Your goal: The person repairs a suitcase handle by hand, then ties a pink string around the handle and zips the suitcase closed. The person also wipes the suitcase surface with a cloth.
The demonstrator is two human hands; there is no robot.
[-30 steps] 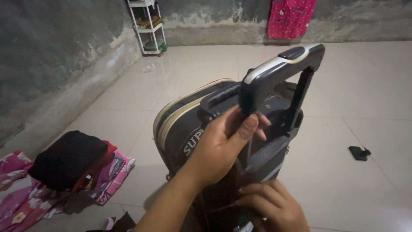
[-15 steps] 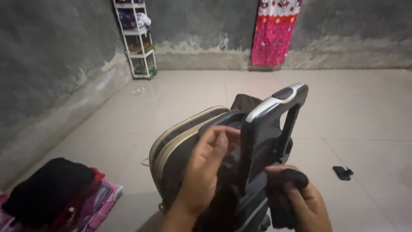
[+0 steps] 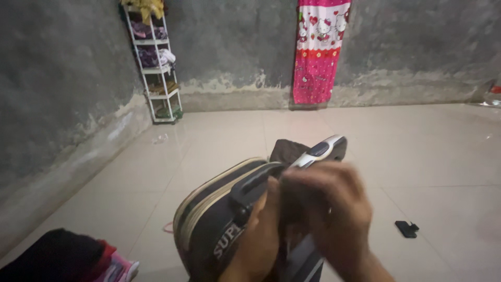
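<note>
A dark suitcase (image 3: pixel 219 219) with pale trim stands upright on the tiled floor in front of me. Its silver and black pull handle (image 3: pixel 324 149) pokes out just above my hands. My right hand (image 3: pixel 329 211) is blurred and wraps over the handle from the right. My left hand (image 3: pixel 259 235) grips the handle's lower part, next to the suitcase's black top grip (image 3: pixel 250 188). The two hands touch each other and hide most of the handle's rods.
A white shelf rack (image 3: pixel 156 68) with shoes and cloth stands in the far left corner. A pink patterned cloth (image 3: pixel 319 52) hangs on the grey back wall. A small black object (image 3: pixel 407 228) lies on the floor at right. Folded clothes (image 3: pixel 62 258) lie at lower left.
My right hand rose from low beside the suitcase onto the pull handle. The handle now sits lower, closer to the suitcase top. The camera has tilted up.
</note>
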